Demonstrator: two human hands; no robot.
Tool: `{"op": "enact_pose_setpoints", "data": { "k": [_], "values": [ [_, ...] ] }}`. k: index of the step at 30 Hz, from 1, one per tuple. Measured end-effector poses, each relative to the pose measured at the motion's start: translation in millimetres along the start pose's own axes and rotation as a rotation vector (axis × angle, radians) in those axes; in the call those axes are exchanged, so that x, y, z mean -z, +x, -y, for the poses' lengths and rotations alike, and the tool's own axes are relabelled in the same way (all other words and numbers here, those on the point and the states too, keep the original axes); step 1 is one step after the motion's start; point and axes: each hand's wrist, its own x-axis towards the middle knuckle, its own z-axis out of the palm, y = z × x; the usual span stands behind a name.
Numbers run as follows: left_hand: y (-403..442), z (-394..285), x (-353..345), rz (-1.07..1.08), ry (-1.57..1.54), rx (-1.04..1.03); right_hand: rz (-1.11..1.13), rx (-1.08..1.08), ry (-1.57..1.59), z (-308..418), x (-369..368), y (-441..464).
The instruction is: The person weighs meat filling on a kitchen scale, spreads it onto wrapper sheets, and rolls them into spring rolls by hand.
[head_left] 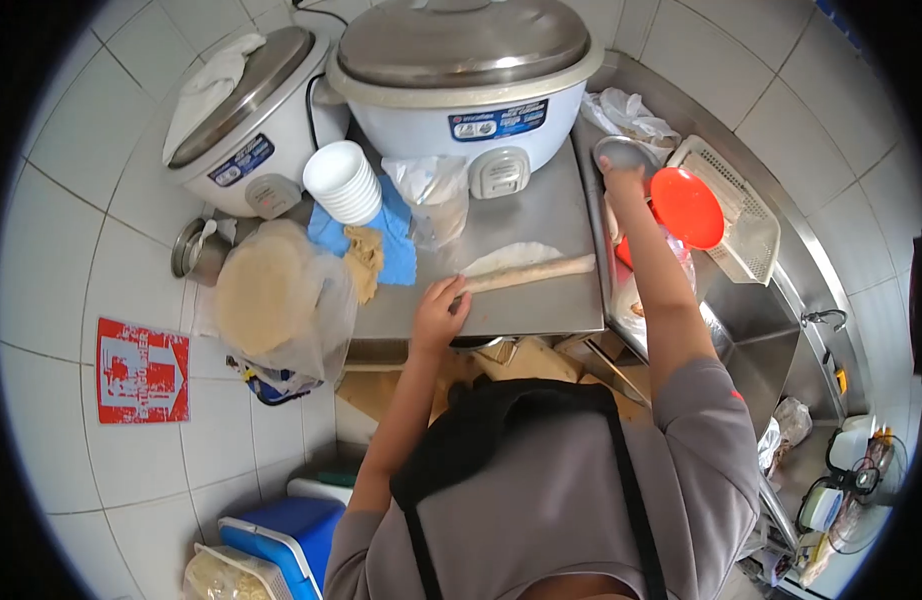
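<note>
A long, thin rolled wrapper [531, 273] lies on the steel counter, with a loose pale flap of its sheet [516, 256] spread behind it. My left hand [441, 314] has its fingers closed at the roll's left end. Over to the right, my right hand [623, 178] reaches to a small grey bowl [629, 153]. Its fingertips dip at the bowl's rim and are partly hidden, so I cannot see whether they hold anything. Close beside that hand is a red-orange plate [687, 208]. Round pale wrappers [261, 290] are stacked on plastic at the left.
Two big rice cookers [468, 90] [243, 125] stand at the back. Before them are stacked white cups [343, 182], a blue cloth [397, 232] and a bagged container [436, 205]. A white basket [746, 215] sits by the sink [746, 325]. A blue cooler [286, 535] is lower left.
</note>
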Motion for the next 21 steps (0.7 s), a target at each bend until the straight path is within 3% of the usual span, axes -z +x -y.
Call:
{"op": "enact_pose_setpoints", "data": {
  "k": [2,4,5,7,10,13,16,17,20,21],
  "values": [
    [3.1,-0.7,1.1,-0.010,-0.021,0.005,-0.188,0.031,0.073,10.8,12.8,-14.3],
    [1.8,-0.5,2.2,0.007,-0.031,0.030,-0.298,-0.066,0.345,49.5,64.0,-71.6],
    [2.3,0.1,2.2,0.015,-0.036,0.037,-0.179,0.043,0.374,54.7,53.6,-78.3],
    [1.3,0.7,1.3,-0.007,-0.052,0.033,-0.186,0.262,0.498,94.6,35.8,-129.9],
    [1.2,2.2,0.7,-0.005,-0.063,0.025,0.231,0.309,0.581,170.5,43.9,-188.2],
    [0.3,1.4,0.3,0.026,-0.061,0.042,-0.047,0.438,0.392,187.5,30.8,-206.6],
    [4.2,1.4,0.7,0.016,-0.050,0.033,0.091,0.100,0.212,160.6,40.4,-198.4],
    [3.9,0.9,0.3,0.009,-0.050,0.038,0.064,0.123,0.183,158.8,35.4,-198.6],
    [0.8,2.1,-1.0,0.006,-0.049,0.026,0.063,0.324,0.307,189.3,35.6,-210.1],
    [1.1,2.8,-1.5,0.001,-0.046,0.018,0.026,0.521,0.354,197.3,33.6,-210.0]
  ]
}}
